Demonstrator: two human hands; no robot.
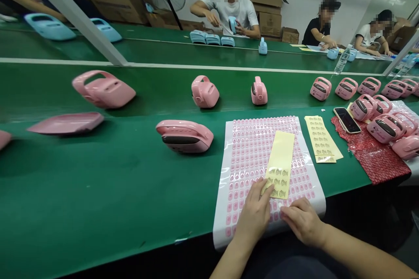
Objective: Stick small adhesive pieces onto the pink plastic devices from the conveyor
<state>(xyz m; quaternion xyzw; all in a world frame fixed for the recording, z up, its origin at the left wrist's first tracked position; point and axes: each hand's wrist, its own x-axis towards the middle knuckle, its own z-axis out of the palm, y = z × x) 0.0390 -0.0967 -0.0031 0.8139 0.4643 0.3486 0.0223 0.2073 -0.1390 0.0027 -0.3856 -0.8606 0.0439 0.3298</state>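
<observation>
My left hand [257, 211] lies with its fingers stretched out over the lower left edge of a yellow label sheet [282, 152]. Small printed labels cover the sheet's lower part; its upper part is bare. Beneath it is a large white sheet [220, 209] with rows of small pink stickers, its front end curling over the table edge. Just right of my left hand, my right hand [303, 222] is closed in a pinch above the pink stickers. Whatever sits between its fingertips is too small to make out.
Pink handled devices [185, 136] stand along the green table [98, 196], several clustered at right. More yellow label sheets [319, 139], a phone [347, 120] and red bubble wrap [376, 157] lie to the right. Across the divider, a person [244, 11] handles a blue device [232, 24].
</observation>
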